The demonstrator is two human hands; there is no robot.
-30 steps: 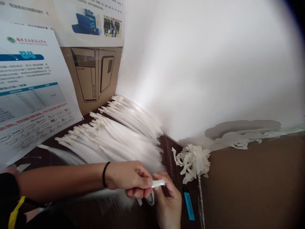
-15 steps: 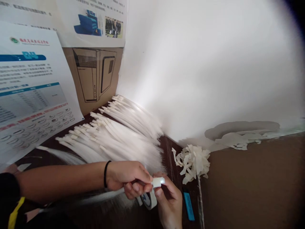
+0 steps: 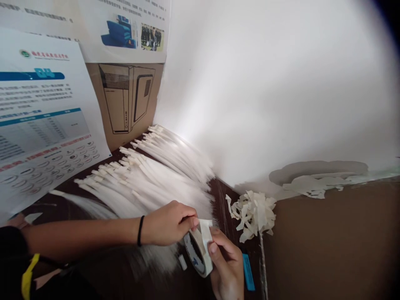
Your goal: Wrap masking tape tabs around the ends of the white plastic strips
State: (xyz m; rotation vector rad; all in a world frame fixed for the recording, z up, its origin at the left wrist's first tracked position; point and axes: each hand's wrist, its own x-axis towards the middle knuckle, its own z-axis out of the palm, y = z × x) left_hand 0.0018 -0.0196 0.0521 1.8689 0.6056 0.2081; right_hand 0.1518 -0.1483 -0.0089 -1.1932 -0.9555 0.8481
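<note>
A roll of white tape (image 3: pixel 204 266) stands low in the middle, tilted, its printed inner core facing left. My right hand (image 3: pixel 226 258) is closed on its right side, with thumb and fingers on the tape band. My left hand (image 3: pixel 175 223), with a black band at the wrist, pinches at the top of the roll where a strip of tape rises. The exact hold of the fingertips is partly hidden. Below my left wrist lie loose white fibres (image 3: pixel 159 258), and a small white cylindrical piece (image 3: pixel 183 262) rests beside the roll.
Many white fibre bundles (image 3: pixel 150 175) with taped ends lie in rows on the dark table. A clump of torn tape strips (image 3: pixel 256 212) sits to the right, near a blue flat object (image 3: pixel 248 271). Printed sheets (image 3: pixel 40 125), cardboard (image 3: pixel 131 100) and a white panel (image 3: pixel 265 91) stand behind.
The short white piece between my fingertips is no longer there. My left hand has shifted up to the roll's top edge, and my right hand now grips the roll, which shows more fully.
</note>
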